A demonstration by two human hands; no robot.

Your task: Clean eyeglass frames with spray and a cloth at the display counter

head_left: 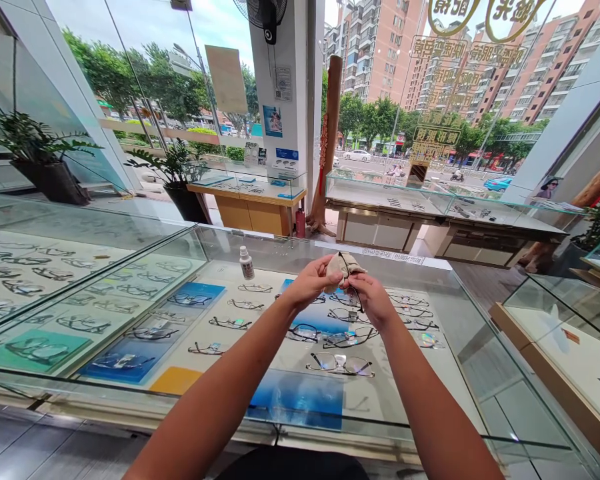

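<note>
Above the glass counter, my left hand [313, 279] is closed on a beige cloth [349, 263], which is folded around part of a pair of eyeglasses [356, 300]. Thin dark parts of the frame show at the cloth and under my right hand [373, 298]. That hand's fingers pinch the eyeglasses close to the cloth; the lenses are mostly hidden. To the left, a small white bottle [247, 264] with a dark label stands upright on the glass top, apart from both hands.
Under the glass of the display counter [220, 243] lie several rows of eyeglasses [341, 364]. Another glass case [523, 313] stands at the right. Beyond are a wooden cabinet [253, 210], a potted plant [183, 193], a red fire extinguisher [300, 222] and large windows facing a street.
</note>
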